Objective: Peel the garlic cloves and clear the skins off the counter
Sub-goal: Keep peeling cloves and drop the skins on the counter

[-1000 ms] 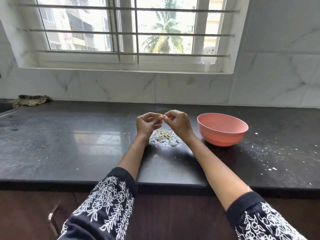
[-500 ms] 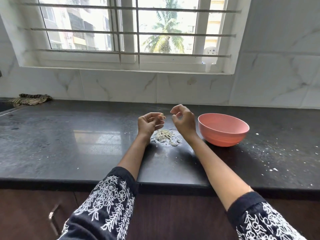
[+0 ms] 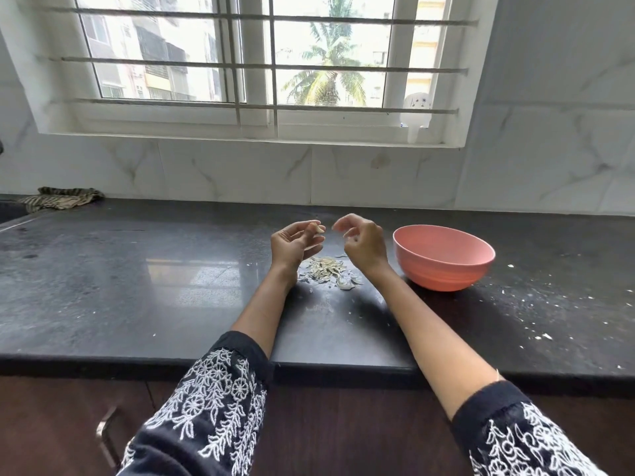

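My left hand (image 3: 295, 243) pinches a small pale garlic clove (image 3: 319, 228) at its fingertips, held above the black counter (image 3: 137, 286). My right hand (image 3: 364, 245) hovers just to the right of it with fingers loosely curled and nothing visible in them. A small gap separates the two hands. Below and between them a pile of garlic skins (image 3: 328, 271) lies on the counter. A pink bowl (image 3: 443, 257) stands right of my right hand; its contents are hidden by the rim.
White flecks of skin (image 3: 543, 334) are scattered over the right part of the counter. A striped cloth (image 3: 60, 199) lies at the far left by the wall. A tiled wall and window run behind. A cabinet handle (image 3: 103, 431) shows under the counter edge.
My right hand has pulled away from the clove to the right and loosened its fingers. My left hand keeps the clove in about the same place.
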`<state>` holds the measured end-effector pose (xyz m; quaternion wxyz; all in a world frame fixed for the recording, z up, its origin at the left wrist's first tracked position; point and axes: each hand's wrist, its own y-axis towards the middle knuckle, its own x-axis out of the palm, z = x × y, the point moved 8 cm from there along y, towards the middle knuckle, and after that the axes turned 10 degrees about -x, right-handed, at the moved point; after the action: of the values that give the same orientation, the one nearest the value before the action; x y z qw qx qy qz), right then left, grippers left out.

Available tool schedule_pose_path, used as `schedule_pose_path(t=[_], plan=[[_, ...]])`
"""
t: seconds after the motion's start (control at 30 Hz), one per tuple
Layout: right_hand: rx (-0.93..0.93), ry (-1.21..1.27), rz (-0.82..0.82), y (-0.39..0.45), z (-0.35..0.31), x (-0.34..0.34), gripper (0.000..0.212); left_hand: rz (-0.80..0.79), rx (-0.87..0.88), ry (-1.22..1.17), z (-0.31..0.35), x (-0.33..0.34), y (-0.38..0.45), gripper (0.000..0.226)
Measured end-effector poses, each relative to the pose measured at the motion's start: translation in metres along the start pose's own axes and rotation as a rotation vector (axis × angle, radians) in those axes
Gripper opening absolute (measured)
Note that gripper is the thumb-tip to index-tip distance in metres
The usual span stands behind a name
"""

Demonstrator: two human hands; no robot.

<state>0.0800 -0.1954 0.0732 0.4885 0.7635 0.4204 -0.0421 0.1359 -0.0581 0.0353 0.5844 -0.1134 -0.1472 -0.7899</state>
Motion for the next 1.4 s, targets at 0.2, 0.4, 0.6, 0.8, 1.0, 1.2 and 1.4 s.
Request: schedule_pose_path(t=[0.2,0.4,0.6,0.8,1.0,1.2,1.4], plan=[[0.072,0.085,0.113,-0.001,0.002,-0.01,0.028,0.024,-0.02,-0.067,0.0,-0.003,0.0,0.004],[0.124,0.008,-0.04,-0.001,0.012,0.004,0.09,0.013,-0.022,-0.061,0.0,-0.002,-0.001,0.003],[0.009,0.192,0.002,0.003,0.0,0.007,0.013,0.012,-0.022,-0.039,0.0,-0.001,0.0,0.004],[-0.008,0.322,0.034,0.001,-0.002,0.004,0.013,0.029,-0.017,-0.044,0.0,-0.002,0.0,0.002],[-0.006,0.368,0.043,0.001,-0.001,0.003,0.016,0.048,-0.02,-0.071,0.0,-0.005,0.001,0.004],[-0.007,0.349,0.027,0.001,0.0,0.005,0.015,0.045,-0.019,-0.075,0.0,-0.004,0.001,0.004],[0.136,0.494,0.041,-0.002,0.004,0.006,0.039,0.054,-0.022,-0.084,-0.002,-0.006,0.002,0.005]])
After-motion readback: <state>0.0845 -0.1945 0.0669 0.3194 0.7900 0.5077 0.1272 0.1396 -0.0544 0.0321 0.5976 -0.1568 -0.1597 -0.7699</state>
